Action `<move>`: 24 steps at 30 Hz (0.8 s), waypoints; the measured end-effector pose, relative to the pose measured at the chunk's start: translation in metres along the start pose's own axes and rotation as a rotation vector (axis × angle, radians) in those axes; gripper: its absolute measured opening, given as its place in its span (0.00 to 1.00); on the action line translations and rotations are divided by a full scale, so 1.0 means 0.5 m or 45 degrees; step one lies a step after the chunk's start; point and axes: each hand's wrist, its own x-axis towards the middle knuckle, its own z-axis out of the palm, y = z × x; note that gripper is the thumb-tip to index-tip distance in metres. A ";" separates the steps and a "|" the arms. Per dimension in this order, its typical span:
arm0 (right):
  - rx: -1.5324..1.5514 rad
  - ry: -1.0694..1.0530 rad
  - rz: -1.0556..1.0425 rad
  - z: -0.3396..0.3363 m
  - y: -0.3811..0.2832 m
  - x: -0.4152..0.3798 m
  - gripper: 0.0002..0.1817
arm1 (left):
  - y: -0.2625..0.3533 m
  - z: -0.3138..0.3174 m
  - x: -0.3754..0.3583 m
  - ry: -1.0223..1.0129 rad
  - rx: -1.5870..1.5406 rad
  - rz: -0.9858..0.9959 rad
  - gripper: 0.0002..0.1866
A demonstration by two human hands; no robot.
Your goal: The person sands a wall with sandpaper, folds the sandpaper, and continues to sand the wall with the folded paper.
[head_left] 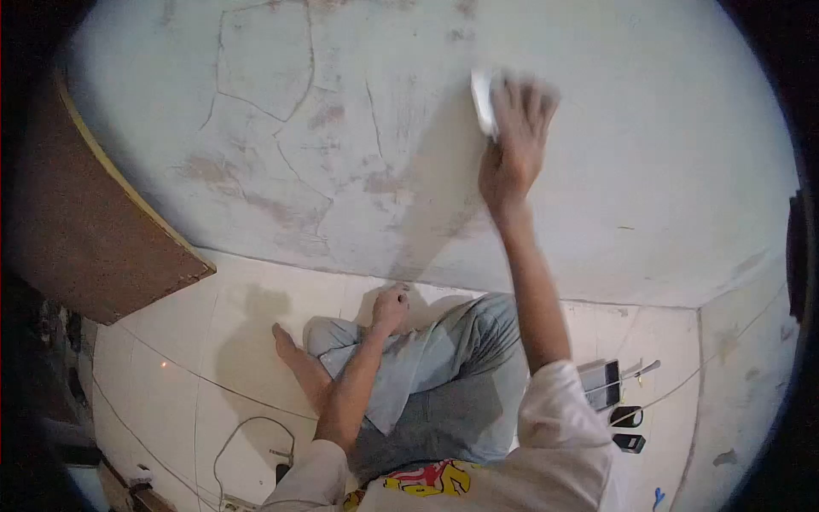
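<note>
My right hand (520,136) is raised against the pale wall (648,136), its fingers wrapped over a white, flat-edged pad (484,102). Motion blurs the fingertips, and most of the pad is hidden under them. My left hand (392,307) rests low by my bent knee, close to the foot of the wall. Its fingers are curled in, and whether anything is inside them cannot be seen. Left of my right hand, the wall shows cracks (311,77), scraped lines and brownish patches (213,171).
A brown board (111,213) with a yellowish edge leans at the left. Cables (213,388) run across the tiled floor (171,350). On my right lie a dark tray (601,384), black items (630,443) and a small blue object (659,497). Another wall (742,375) meets the corner at right.
</note>
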 end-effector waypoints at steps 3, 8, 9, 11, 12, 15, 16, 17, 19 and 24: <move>0.037 -0.340 0.316 -0.028 -0.072 -0.286 0.23 | -0.014 -0.001 -0.006 0.180 0.118 0.341 0.13; -0.027 -0.462 0.280 -0.044 -0.080 -0.362 0.19 | -0.067 0.033 0.011 0.104 0.258 0.164 0.13; -0.015 -0.372 0.196 -0.032 -0.059 -0.314 0.19 | -0.058 0.029 -0.005 0.088 0.266 0.148 0.13; 0.001 -0.147 0.006 -0.006 -0.006 -0.151 0.20 | 0.000 0.000 -0.011 -0.020 0.090 -0.033 0.14; -0.024 -0.135 0.043 -0.006 0.006 -0.063 0.21 | 0.010 -0.005 -0.009 -0.031 0.092 -0.048 0.14; 0.093 0.144 -0.090 0.006 0.043 0.110 0.23 | 0.025 -0.010 -0.014 -0.088 -0.023 -0.062 0.14; 0.074 0.114 -0.083 0.002 0.042 0.096 0.21 | 0.030 -0.016 -0.016 -0.095 0.000 -0.017 0.14; 0.054 0.092 -0.082 -0.004 0.036 0.072 0.19 | 0.037 -0.024 -0.015 -0.097 0.026 0.038 0.14; 0.026 -0.029 0.108 -0.013 0.006 -0.092 0.18 | 0.005 -0.008 -0.003 -0.013 0.088 0.092 0.13; 0.050 -0.555 0.474 -0.085 -0.107 -0.417 0.17 | 0.001 -0.002 -0.009 0.062 0.208 0.135 0.13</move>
